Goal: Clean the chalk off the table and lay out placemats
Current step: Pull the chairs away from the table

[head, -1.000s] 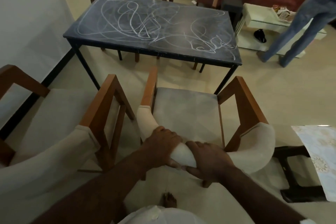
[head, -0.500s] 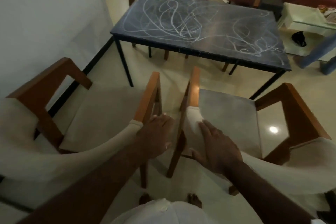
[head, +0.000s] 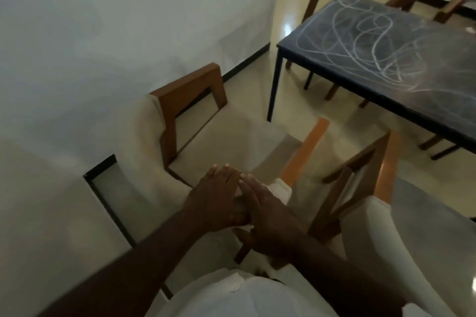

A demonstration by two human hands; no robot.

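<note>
On the chair back (head: 146, 157), left hand (head: 213, 195) and right hand (head: 268, 213) rest, fingers straight; chalked table (head: 386, 59) runs off-frame.

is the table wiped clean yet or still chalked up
Still chalked up: white chalk scribbles loop across most of the dark top of the table that is in view.

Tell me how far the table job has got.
Done: nothing yet; chalk scribbles cover the table. In hand: left hand and right hand rest on the back of the chair by the wall. Left: wiping off the chalk and laying placemats, none in view.
</note>
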